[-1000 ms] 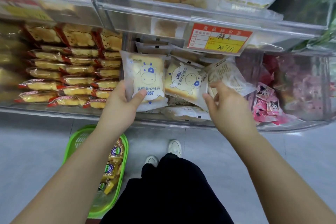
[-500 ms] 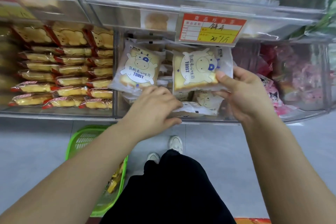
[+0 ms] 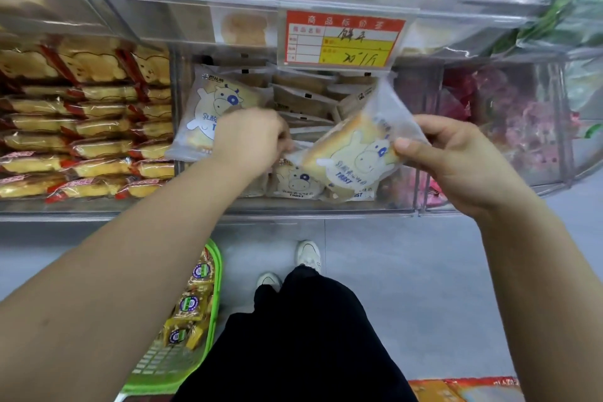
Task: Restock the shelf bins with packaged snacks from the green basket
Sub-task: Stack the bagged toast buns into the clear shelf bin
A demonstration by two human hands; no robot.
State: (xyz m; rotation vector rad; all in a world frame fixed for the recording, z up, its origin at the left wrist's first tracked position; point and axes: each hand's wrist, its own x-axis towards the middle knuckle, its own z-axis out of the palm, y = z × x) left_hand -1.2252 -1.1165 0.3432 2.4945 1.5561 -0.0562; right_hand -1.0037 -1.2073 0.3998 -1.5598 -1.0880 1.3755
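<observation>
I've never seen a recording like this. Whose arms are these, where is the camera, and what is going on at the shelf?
No machine here: a person wears a camera on the head, looking down at two bare arms. The right hand holds a clear-wrapped toast packet with a blue cow print, tilted, in front of the clear plastic shelf bin. The left hand reaches into that bin among similar packets; what its grip holds is hidden. On the floor stands a green plastic basket of yellow snack packs.

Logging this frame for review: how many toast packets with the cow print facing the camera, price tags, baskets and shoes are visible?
Cow-print toast packets: 4
Price tag: 1
Green basket: 1
White shoes: 2
Total: 8
</observation>
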